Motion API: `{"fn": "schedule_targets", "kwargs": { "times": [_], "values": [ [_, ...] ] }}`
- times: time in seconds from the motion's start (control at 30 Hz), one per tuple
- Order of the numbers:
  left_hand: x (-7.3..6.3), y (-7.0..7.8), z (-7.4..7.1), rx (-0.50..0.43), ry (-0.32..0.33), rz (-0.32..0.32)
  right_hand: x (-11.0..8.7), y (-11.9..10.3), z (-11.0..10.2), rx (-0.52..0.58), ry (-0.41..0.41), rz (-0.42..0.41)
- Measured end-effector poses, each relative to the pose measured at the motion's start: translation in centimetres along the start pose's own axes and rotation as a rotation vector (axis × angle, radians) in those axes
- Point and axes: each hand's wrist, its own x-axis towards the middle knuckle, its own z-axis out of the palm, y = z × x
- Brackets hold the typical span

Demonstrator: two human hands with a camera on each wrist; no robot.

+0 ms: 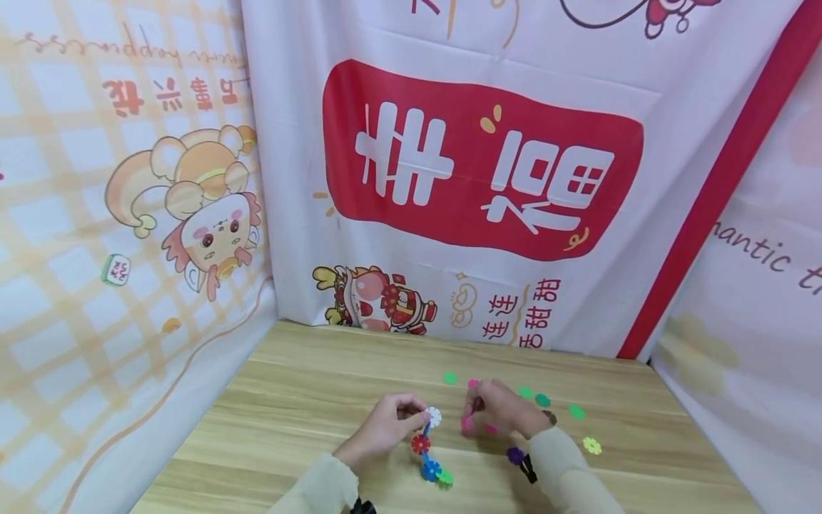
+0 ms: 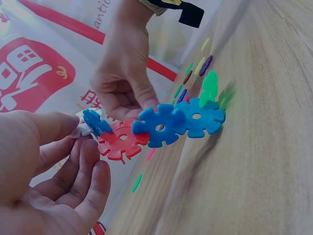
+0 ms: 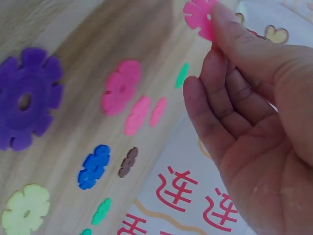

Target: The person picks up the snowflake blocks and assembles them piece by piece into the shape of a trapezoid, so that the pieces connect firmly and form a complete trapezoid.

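"how much room has the disc chain got?"
"it's at lower middle in the head view, well apart from the left edge of the desk; loose discs lie to its right."
"anyone holding it?"
"left hand pinches its white disc; right hand pinches a pink disc."
"pointing which way?"
"long axis runs up the frame, white end topmost, green disc lowest, slightly right."
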Motion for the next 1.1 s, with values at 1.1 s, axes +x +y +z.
{"fn": "schedule_targets", "kwargs": {
  "times": [1.1],
  "values": [
    [-0.1,0.0,0.0,-0.021,-0.014,-0.027,-1.2,-3.3,0.1,0.196,0.169,-0.261]
  ]
}}
